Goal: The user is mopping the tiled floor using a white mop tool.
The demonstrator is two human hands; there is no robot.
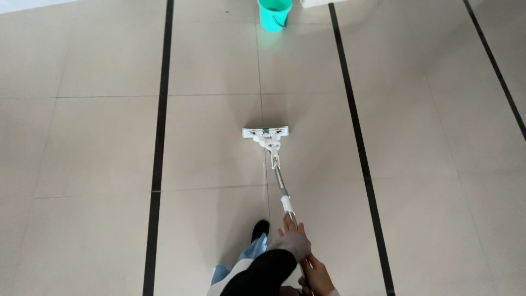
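Mopping proceeds with the flat mop [266, 133] head lying flat on the tiled floor [208, 142], far from the person. Left hand [292, 237] and right hand [316, 274] have fingers clamped on the handle; keep pressure even, strokes following the tile joints, clear of the green bucket [274, 13].

You see a beige tiled floor [98, 142] in a grid of thin grey joints, crossed by black stripes [160, 137] running from the top to the bottom of the frame. At centre, the flat mop head [266, 132] is white; its handle [281, 189] is silver-grey with a white collar. At top centre stands a turquoise bucket [274, 13]. At bottom centre, your sleeve [263, 274] is black with a grey cuff, your trousers [246, 257] light blue, your shoe [259, 228] black.
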